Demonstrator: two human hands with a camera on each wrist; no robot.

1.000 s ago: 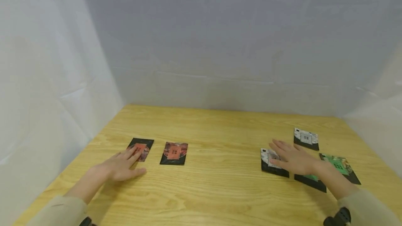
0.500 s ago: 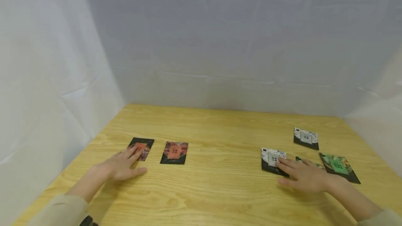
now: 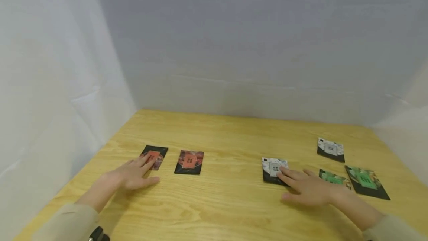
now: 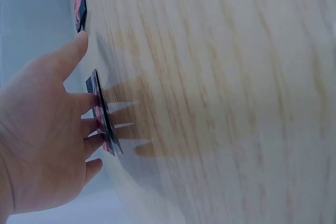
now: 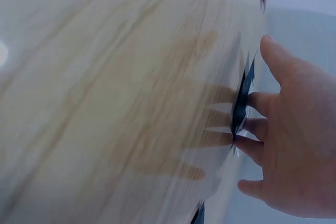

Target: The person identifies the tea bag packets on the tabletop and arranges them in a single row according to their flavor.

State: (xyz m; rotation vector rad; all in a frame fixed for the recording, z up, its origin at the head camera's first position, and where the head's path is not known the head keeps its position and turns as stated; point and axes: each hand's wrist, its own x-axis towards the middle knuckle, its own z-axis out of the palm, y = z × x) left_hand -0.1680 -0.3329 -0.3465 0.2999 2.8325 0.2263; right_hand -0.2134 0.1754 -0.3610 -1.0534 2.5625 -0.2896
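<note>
Straight fingers of my left hand (image 3: 133, 176) rest on a flat black packet with a red label (image 3: 154, 157) at the table's left; the left wrist view shows the fingertips on this packet (image 4: 102, 114). A matching red-labelled packet (image 3: 189, 162) lies just to its right. My right hand (image 3: 307, 189), fingers spread and straight, presses on a black-and-white packet (image 3: 272, 168). In the right wrist view its fingertips touch that packet (image 5: 241, 100). Behind my right hand lies a green packet (image 3: 334, 179), its lower part covered by the hand.
Another green packet (image 3: 366, 181) lies at the far right, with a second black-and-white packet (image 3: 330, 149) farther back. All lie flat on the wooden table (image 3: 217, 203). White sheeting (image 3: 234, 47) hangs behind the table and along both sides.
The right hand first drew back toward the person, then slid the black-and-white packet left, away from the green packets. The left hand has stayed on its red-labelled packet. The head view shifted slightly.
</note>
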